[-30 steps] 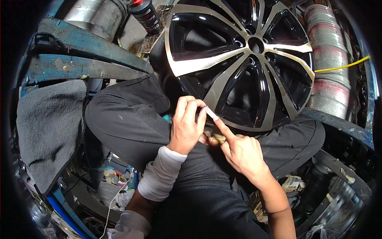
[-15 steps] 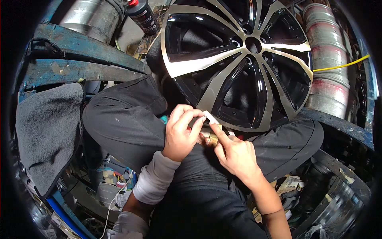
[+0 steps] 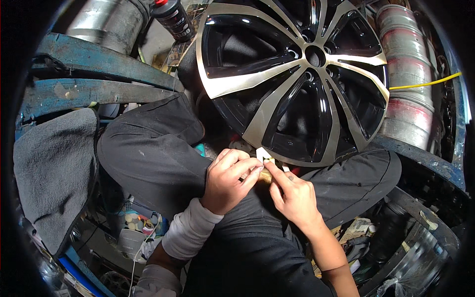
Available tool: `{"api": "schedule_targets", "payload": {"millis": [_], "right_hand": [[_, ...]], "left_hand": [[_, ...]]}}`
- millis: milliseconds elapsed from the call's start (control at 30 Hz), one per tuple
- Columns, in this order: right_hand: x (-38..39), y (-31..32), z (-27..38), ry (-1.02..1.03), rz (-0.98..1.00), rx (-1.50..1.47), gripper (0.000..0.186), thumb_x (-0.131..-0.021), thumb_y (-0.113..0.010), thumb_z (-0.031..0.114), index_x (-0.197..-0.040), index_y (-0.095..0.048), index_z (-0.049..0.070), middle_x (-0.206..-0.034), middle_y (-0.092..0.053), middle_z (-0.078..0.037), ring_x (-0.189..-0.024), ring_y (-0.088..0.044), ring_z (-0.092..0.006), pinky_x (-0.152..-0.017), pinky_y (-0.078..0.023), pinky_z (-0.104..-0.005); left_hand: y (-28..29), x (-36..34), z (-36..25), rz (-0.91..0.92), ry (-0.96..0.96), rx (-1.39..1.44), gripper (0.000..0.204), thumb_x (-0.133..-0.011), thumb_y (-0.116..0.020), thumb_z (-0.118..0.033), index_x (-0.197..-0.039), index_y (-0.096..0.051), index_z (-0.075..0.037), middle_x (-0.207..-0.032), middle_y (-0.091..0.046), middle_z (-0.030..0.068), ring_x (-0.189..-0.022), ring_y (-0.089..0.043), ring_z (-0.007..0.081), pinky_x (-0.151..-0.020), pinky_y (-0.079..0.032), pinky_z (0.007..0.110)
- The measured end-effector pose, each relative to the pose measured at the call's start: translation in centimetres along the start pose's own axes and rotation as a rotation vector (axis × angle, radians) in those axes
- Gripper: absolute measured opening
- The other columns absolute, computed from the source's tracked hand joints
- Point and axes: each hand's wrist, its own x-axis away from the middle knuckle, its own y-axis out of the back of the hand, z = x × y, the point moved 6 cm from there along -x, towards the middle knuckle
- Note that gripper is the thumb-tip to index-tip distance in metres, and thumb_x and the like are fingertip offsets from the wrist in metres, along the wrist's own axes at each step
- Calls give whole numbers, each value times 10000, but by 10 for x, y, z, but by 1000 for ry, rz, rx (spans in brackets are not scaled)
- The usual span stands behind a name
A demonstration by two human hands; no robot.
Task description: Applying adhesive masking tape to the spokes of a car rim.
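The left hand (image 3: 227, 184) pinches thumb against forefinger, its forearm (image 3: 190, 232) wrapped in bunched light-grey fabric. The bare right forearm (image 3: 329, 247) slants inward; the right hand (image 3: 297, 199) extends its index finger beside the left fingertips.

At eleven o'clock, a dark bottle (image 3: 169, 21) with a red cap (image 3: 161, 2) bears pale printed lettering (image 3: 183, 31) on its side, bigger characters below smaller ones.

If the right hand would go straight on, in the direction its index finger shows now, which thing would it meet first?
Most likely the small white strip, right by the index fingertip of the right hand; whether they already touch is hard to tell.
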Motion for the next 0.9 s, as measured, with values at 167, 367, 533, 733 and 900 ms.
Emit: {"api": "schedule_targets", "payload": {"millis": [167,367,533,733,900], "right_hand": [[-1,1,-2,4,-41,-33,507,-920,-723,87,-1423,-687,138,-806,-722,-126,-670,-740,-307,-642,-626,-427],[0,1,0,-22,-29,-37,492,-915,-727,81,-1403,-698,133,-821,-731,-124,-689,-746,-310,-642,-626,-428],[3,1,-2,-16,-52,-25,476,-922,-730,104,-1396,-700,137,-833,-738,-131,-705,-751,-321,-642,-628,-434],[5,-2,-5,-33,-34,-61,414,-938,-723,128,-1351,-710,122,-914,-773,-150,-768,-775,-340,-706,-641,-451],[10,3,-8,10,-128,-81,411,-932,-719,130,-1343,-708,122,-909,-774,-151,-760,-774,-339,-686,-640,-448]], "left_hand": [[-1,2,-3,17,-53,16,193,-783,-876,-12,-947,-792,-71,-869,-703,42,-803,-675,235,-755,-542,363],[-2,5,-4,81,-45,49,153,-819,-861,-60,-945,-776,-71,-891,-712,46,-846,-681,242,-778,-551,375],[-3,6,-8,84,-105,59,167,-803,-865,-58,-945,-778,-78,-889,-719,45,-839,-684,244,-778,-551,375],[-6,10,-10,163,-124,62,232,-755,-881,11,-950,-788,-76,-928,-754,59,-848,-723,238,-824,-564,363],[-3,7,-11,182,-141,184,208,-776,-860,44,-938,-754,-33,-917,-743,85,-850,-714,216,-801,-554,332]]}}
